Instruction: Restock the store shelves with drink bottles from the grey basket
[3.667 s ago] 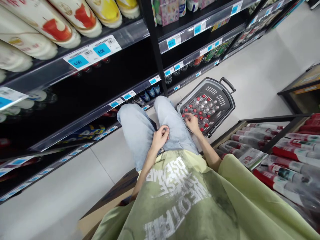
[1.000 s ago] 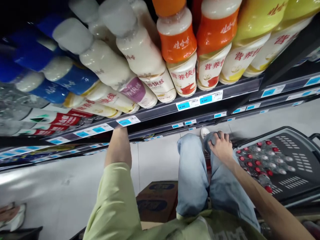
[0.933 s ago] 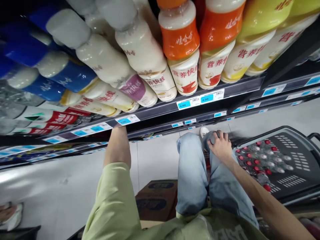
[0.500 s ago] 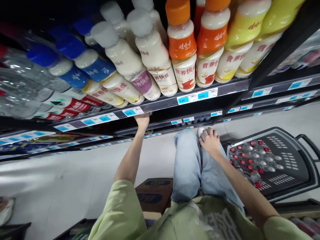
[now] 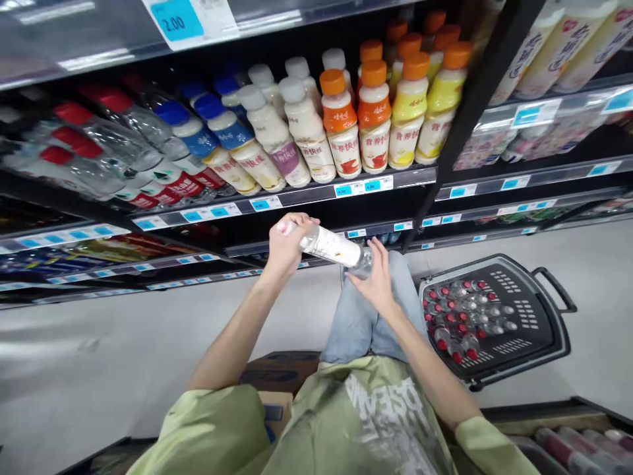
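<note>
One white-labelled clear bottle (image 5: 336,247) is slanting, left hand (image 5: 288,245) clasping its cap end, right hand (image 5: 376,280) its base, seemingly for steadiness.

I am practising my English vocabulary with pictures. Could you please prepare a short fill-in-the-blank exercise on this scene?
1. The clear cylindrical plastic bottle held by the left grip and the right grip has a wrapped label coloured ____.
2. The dark grey perforated plastic basket stands nearer to the ____ grip.
3. The white plastic bottles with yellow shoulders carry round plastic caps coloured ____.
4. The large blue-and-white rectangular price tag at the upper left reads ____.

Missing words: white; right; orange; 2.00.
</note>
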Demonstrator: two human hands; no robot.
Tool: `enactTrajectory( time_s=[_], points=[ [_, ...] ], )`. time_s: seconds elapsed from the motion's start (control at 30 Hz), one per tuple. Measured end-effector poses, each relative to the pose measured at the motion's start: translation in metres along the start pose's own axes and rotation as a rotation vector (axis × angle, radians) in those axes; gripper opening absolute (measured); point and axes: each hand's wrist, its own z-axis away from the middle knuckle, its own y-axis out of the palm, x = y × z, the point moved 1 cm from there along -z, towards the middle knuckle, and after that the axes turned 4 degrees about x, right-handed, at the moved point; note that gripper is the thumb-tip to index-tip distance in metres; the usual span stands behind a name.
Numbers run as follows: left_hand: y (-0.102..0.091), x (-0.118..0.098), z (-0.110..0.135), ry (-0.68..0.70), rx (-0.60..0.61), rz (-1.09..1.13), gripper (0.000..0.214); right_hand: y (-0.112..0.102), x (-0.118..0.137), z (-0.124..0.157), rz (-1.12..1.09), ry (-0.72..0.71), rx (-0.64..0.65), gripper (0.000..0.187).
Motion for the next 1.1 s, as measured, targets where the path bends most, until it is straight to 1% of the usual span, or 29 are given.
enactTrajectory(
  time_s=[0.07, 0.13, 0.2, 0.23, 0.27, 0.33, 0.4, 0.43, 0.47, 0.53, 0.6, 0.7, 0.77, 0.8, 0.83, 0.87, 0.93, 0.97, 1.0, 1.03, 1.07, 1.1],
  points=[
    [0.011, -0.017, 0.008, -0.081, 0.039, 0.080, 0.041, -0.003, 0.010, 0.008, -0.093, 0.010, -0.057, 0.072],
    [0.020, -0.031, 0.014, -0.132, 0.072, 0.083, 0.044, -0.010, 0.016, 0.018, -0.195, 0.054, -0.111, 0.061],
    [0.027, -0.042, 0.017, -0.168, 0.120, 0.063, 0.045, -0.021, 0.021, 0.029, -0.348, 0.106, -0.115, 0.062],
    [0.029, -0.046, 0.018, -0.181, 0.151, 0.064, 0.046, -0.026, 0.023, 0.036, -0.459, 0.141, -0.066, 0.065],
    [0.032, -0.050, 0.018, -0.187, 0.185, 0.074, 0.047, -0.030, 0.024, 0.042, -0.595, 0.185, 0.032, 0.067],
    [0.038, -0.055, 0.018, -0.186, 0.257, 0.123, 0.050, -0.033, 0.028, 0.057, -0.926, 0.283, 0.322, 0.069],
    [0.046, -0.058, 0.020, -0.190, 0.329, 0.185, 0.055, -0.031, 0.031, 0.071, -1.263, 0.358, 0.619, 0.070],
    [0.051, -0.058, 0.021, -0.200, 0.358, 0.210, 0.057, -0.027, 0.031, 0.077, -1.405, 0.381, 0.730, 0.073],
    [0.055, -0.059, 0.024, -0.215, 0.377, 0.229, 0.058, -0.023, 0.030, 0.082, -1.521, 0.398, 0.813, 0.078],
    [0.064, -0.059, 0.029, -0.253, 0.388, 0.244, 0.058, -0.015, 0.027, 0.090, -1.663, 0.439, 0.918, 0.085],
    [0.071, -0.058, 0.033, -0.280, 0.389, 0.245, 0.057, -0.010, 0.023, 0.096, -1.713, 0.481, 0.938, 0.090],
    [0.075, -0.055, 0.036, -0.294, 0.389, 0.248, 0.053, -0.013, 0.022, 0.100, -1.690, 0.498, 0.907, 0.091],
    [0.075, -0.052, 0.037, -0.304, 0.364, 0.244, 0.050, -0.019, 0.026, 0.100, -1.596, 0.474, 0.827, 0.084],
    [0.075, -0.049, 0.038, -0.311, 0.344, 0.238, 0.047, -0.022, 0.030, 0.101, -1.510, 0.458, 0.746, 0.078],
    [0.075, -0.047, 0.039, -0.319, 0.321, 0.230, 0.044, -0.025, 0.034, 0.102, -1.392, 0.443, 0.630, 0.072],
    [0.076, -0.044, 0.041, -0.328, 0.295, 0.221, 0.042, -0.027, 0.038, 0.104, -1.242, 0.432, 0.486, 0.068],
    [0.080, -0.036, 0.050, -0.344, 0.259, 0.189, 0.040, -0.027, 0.044, 0.112, -0.895, 0.439, 0.188, 0.069],
    [0.083, -0.031, 0.057, -0.347, 0.250, 0.166, 0.040, -0.026, 0.045, 0.118, -0.731, 0.456, 0.072, 0.072],
    [0.086, -0.025, 0.065, -0.343, 0.246, 0.140, 0.041, -0.025, 0.045, 0.125, -0.595, 0.478, -0.010, 0.075],
    [0.088, -0.018, 0.074, -0.333, 0.247, 0.110, 0.042, -0.024, 0.042, 0.132, -0.494, 0.501, -0.048, 0.077],
    [0.090, -0.011, 0.083, -0.318, 0.241, 0.080, 0.042, -0.025, 0.037, 0.140, -0.428, 0.514, -0.047, 0.079],
    [0.092, -0.003, 0.093, -0.317, 0.233, 0.046, 0.042, -0.028, 0.030, 0.147, -0.388, 0.506, -0.014, 0.078]
  ],
)
